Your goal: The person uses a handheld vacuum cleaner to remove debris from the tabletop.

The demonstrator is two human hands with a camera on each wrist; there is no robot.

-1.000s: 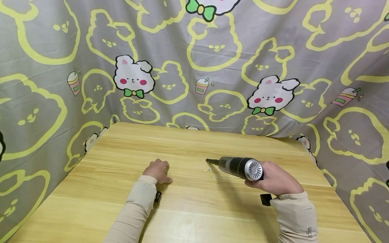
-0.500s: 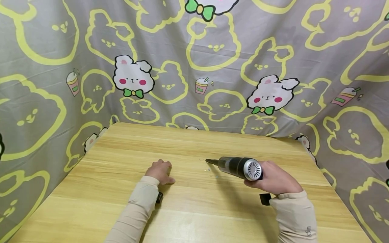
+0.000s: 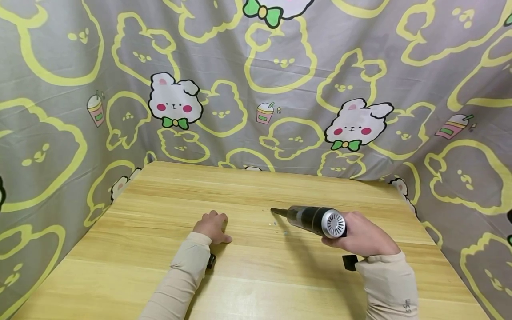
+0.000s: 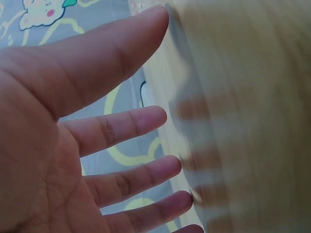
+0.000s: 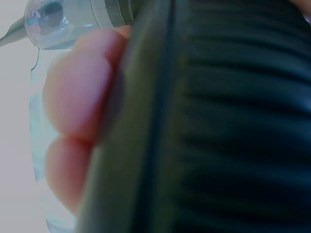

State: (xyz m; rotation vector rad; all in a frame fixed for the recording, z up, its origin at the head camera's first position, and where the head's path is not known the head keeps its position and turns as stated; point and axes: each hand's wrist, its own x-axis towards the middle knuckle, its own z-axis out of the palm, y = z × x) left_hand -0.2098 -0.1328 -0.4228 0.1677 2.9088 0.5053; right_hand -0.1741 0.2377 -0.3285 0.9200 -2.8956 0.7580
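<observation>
A black handheld vacuum cleaner (image 3: 308,218) with a silver vented end cap is gripped in my right hand (image 3: 362,235). Its narrow dark nozzle (image 3: 278,212) points left and down at the wooden tabletop, beside small scattered crumbs (image 3: 274,224). In the right wrist view, fingers (image 5: 80,94) curl round the ribbed black handle (image 5: 243,121), and the clear dust cup (image 5: 68,22) holds some bits. My left hand (image 3: 212,227) rests to the left of the crumbs, fingertips at the tabletop. The left wrist view shows its fingers (image 4: 121,128) spread and holding nothing.
The light wooden table (image 3: 240,275) reaches back to a grey curtain (image 3: 240,58) printed with yellow outlines and white bunnies, which hangs behind it and on both sides. A small black block (image 3: 350,262) sits by the right wrist, another dark one (image 3: 211,261) by the left.
My left hand has slid slightly to the right and a touch nearer. The vacuum cleaner and my right hand have stayed almost in place.
</observation>
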